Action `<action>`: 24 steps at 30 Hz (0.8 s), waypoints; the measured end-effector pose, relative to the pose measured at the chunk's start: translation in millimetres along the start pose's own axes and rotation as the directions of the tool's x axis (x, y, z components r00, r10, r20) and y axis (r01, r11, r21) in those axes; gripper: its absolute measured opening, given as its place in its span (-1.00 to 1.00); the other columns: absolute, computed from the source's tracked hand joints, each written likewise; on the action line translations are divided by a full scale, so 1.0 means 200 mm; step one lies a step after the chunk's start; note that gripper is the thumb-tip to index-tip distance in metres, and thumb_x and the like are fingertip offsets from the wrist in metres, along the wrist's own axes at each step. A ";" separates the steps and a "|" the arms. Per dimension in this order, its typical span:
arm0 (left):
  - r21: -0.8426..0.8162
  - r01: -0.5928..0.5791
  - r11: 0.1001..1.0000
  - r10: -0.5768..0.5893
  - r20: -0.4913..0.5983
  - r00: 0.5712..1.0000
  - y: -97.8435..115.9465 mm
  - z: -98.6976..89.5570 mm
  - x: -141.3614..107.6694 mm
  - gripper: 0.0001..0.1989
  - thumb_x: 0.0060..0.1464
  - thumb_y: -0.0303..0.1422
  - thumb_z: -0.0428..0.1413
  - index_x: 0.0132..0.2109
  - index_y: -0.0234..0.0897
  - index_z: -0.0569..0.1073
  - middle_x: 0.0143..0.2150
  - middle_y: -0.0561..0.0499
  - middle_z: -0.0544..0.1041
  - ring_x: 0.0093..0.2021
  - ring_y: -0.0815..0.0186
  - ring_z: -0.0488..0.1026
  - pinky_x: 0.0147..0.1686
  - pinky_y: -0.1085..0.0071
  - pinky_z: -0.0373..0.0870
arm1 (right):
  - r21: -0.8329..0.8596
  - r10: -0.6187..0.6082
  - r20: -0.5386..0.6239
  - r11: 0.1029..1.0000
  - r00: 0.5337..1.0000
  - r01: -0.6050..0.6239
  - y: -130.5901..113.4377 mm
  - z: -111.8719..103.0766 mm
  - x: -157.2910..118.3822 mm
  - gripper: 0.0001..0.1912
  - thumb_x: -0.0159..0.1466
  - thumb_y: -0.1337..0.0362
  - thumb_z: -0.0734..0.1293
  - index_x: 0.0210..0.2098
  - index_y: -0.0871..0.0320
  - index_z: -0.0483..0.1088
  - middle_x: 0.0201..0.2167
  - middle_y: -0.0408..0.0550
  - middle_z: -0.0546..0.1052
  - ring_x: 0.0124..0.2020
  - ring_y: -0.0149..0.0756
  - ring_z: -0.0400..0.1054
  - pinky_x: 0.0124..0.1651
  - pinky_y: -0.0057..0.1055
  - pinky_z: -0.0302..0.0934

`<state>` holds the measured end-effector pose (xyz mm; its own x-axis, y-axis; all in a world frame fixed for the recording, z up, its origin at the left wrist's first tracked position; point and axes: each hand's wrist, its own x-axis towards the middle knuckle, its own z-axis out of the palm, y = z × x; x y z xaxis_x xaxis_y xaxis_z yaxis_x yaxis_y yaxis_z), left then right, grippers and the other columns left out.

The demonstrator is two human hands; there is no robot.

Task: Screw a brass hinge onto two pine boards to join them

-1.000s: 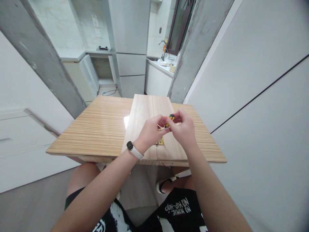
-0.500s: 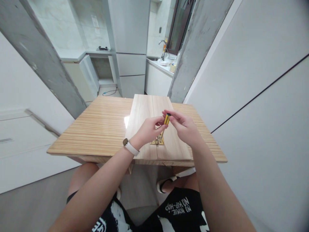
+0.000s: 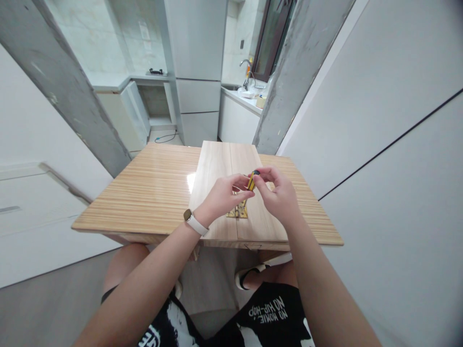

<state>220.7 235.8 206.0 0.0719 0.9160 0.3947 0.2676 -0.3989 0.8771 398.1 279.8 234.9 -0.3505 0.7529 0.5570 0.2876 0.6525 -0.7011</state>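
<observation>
Between the fingertips of both hands is a small yellow-and-black object (image 3: 251,182), narrow and tilted, dark at its upper end; its exact kind is too small to make out. My left hand (image 3: 224,193) pinches its lower left side and wears a watch on a pale strap. My right hand (image 3: 278,192) grips its upper right side with thumb and fingers. Just below the fingers lies a brass-coloured hinge (image 3: 237,212), across the seam of two pale wooden boards (image 3: 213,166). My left hand covers part of the hinge.
The boards rest side by side on a wood-grained table (image 3: 159,188). Behind it stand a tall refrigerator (image 3: 198,96), a counter with an open cabinet (image 3: 135,113), and a sink with a faucet (image 3: 246,72). White panels flank both sides.
The yellow-and-black object has tilted to the right at its top, and its dark end shows more. My right hand's fingers have shifted around that end. The view has moved slightly.
</observation>
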 end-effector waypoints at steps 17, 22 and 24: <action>0.175 -0.114 0.978 0.127 -0.065 0.990 0.02 0.05 0.01 -0.92 0.28 -0.34 0.25 -0.16 -0.27 0.58 -0.27 0.01 0.64 -0.27 0.31 0.56 -0.20 0.36 0.50 | 0.044 0.026 0.014 0.999 1.000 -0.027 -0.02 -0.01 -0.01 -0.73 0.36 0.09 0.43 -0.01 0.03 0.49 -0.09 -0.04 0.65 -0.08 -0.16 0.56 0.01 -0.14 0.44; 0.112 -0.135 0.985 0.134 0.010 0.991 0.02 0.03 0.01 -0.93 0.29 -0.40 0.20 -0.12 -0.27 0.58 -0.16 -0.02 0.67 -0.17 0.27 0.60 -0.11 0.34 0.51 | 0.254 0.033 0.217 0.963 0.976 -0.089 0.03 -0.05 0.02 -0.71 0.46 0.14 0.31 0.12 -0.02 0.55 0.12 -0.03 0.64 0.19 -0.12 0.51 0.31 -0.01 0.34; 0.102 -0.116 0.988 0.113 0.039 0.993 0.03 0.02 0.02 -0.91 0.30 -0.39 0.18 -0.11 -0.27 0.58 -0.13 -0.04 0.68 -0.13 0.25 0.61 -0.09 0.32 0.52 | 0.248 0.038 0.203 0.965 0.978 -0.089 0.02 -0.05 0.01 -0.74 0.45 0.15 0.33 0.07 -0.02 0.57 0.08 -0.04 0.66 0.15 -0.11 0.53 0.28 -0.01 0.36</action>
<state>226.4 236.3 211.9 0.1390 0.8662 0.4800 0.3543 -0.4961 0.7927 407.8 285.7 237.7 -0.5132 0.7440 0.4278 0.0878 0.5414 -0.8361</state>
